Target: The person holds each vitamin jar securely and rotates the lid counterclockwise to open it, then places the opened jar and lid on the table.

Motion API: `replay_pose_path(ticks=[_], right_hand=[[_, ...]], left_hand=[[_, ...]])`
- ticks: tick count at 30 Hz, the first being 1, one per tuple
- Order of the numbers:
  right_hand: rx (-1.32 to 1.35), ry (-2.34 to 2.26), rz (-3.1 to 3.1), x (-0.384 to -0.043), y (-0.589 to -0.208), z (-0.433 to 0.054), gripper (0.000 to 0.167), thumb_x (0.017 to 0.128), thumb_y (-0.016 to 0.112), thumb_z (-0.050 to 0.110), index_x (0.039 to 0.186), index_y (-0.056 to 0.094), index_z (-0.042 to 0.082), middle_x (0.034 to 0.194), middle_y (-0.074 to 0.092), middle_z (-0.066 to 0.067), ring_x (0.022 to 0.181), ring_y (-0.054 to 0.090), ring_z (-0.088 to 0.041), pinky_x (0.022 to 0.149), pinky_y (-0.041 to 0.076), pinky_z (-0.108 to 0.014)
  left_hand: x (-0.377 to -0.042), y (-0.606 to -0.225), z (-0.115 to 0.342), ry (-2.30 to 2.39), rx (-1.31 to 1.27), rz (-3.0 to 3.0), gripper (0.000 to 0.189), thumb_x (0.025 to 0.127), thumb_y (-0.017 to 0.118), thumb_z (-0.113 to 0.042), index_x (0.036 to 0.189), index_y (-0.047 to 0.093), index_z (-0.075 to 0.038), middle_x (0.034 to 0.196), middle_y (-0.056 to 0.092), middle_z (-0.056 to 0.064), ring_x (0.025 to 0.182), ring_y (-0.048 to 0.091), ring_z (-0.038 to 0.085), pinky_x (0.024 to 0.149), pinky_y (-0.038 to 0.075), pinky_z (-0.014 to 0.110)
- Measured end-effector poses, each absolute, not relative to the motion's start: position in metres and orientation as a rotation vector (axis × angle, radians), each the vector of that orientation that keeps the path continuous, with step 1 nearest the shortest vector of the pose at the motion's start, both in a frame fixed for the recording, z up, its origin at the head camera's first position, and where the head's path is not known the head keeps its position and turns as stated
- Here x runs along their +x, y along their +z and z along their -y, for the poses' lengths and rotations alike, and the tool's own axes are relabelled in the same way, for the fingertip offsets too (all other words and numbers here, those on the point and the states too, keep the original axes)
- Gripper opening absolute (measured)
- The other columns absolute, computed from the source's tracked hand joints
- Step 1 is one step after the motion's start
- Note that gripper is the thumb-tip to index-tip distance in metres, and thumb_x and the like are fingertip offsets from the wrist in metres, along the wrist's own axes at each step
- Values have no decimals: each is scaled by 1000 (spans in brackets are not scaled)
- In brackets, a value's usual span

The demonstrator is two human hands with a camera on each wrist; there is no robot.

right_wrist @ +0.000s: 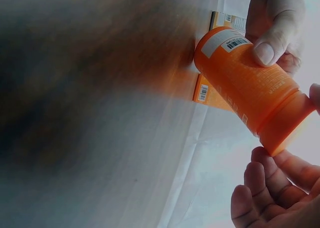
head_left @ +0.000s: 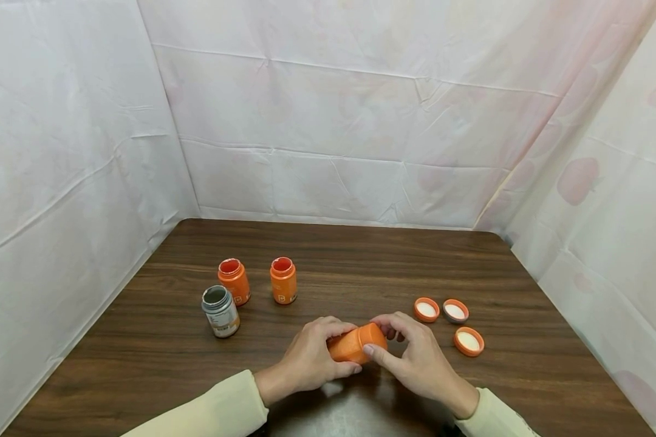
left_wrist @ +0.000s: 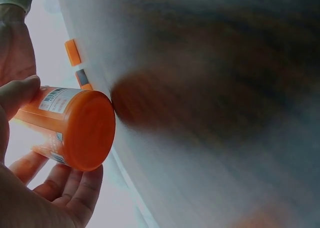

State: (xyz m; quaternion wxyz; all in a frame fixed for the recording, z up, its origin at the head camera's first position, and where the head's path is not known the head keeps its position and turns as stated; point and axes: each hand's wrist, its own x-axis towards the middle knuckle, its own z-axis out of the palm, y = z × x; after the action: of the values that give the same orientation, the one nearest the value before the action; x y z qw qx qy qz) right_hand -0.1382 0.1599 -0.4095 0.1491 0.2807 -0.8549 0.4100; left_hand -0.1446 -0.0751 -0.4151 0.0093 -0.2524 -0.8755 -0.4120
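An orange plastic bottle [head_left: 345,348] with an orange screw cap [head_left: 374,335] lies tilted between both hands, low over the front middle of the table. My left hand [head_left: 311,357] grips its body, thumb on the near side and fingers on the far side. The thumb and fingers of my right hand [head_left: 418,359] pinch the cap, which sits on the bottle's neck. Barcode labels [left_wrist: 58,100] show near the base in the left wrist view. In the right wrist view the left thumb presses on the bottle body [right_wrist: 245,81]. Whether the base touches the table, I cannot tell.
Two uncapped orange bottles [head_left: 283,285] [head_left: 236,286] and an uncapped grey bottle [head_left: 223,315] stand at the left. On the right lie three upturned caps [head_left: 426,310] [head_left: 456,311] [head_left: 468,342] with white linings. Pale hanging sheets [head_left: 328,121] enclose the brown table [head_left: 361,249].
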Motion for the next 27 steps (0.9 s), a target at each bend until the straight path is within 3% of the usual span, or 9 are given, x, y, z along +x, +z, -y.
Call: replay_pose_path(ticks=[11, 27], right_hand=[[830, 1140, 2459, -138, -409, -161, 28, 89, 82, 33, 113, 69, 25, 89, 60, 16, 82, 57, -7, 72, 49, -31], [871, 1139, 2456, -139, -408, -162, 29, 90, 82, 32, 115, 69, 25, 91, 60, 17, 84, 57, -6, 73, 49, -31]], left_hand=[[-143, -415, 75, -1195, -768, 2756, 51, 75, 93, -36, 122, 74, -33, 112, 70, -16, 92, 60, 3, 75, 48, 27], [-144, -412, 76, -1257, -840, 2746, 47, 76, 93, -29, 119, 74, -32, 100, 71, -17, 78, 59, 1, 69, 47, 23]])
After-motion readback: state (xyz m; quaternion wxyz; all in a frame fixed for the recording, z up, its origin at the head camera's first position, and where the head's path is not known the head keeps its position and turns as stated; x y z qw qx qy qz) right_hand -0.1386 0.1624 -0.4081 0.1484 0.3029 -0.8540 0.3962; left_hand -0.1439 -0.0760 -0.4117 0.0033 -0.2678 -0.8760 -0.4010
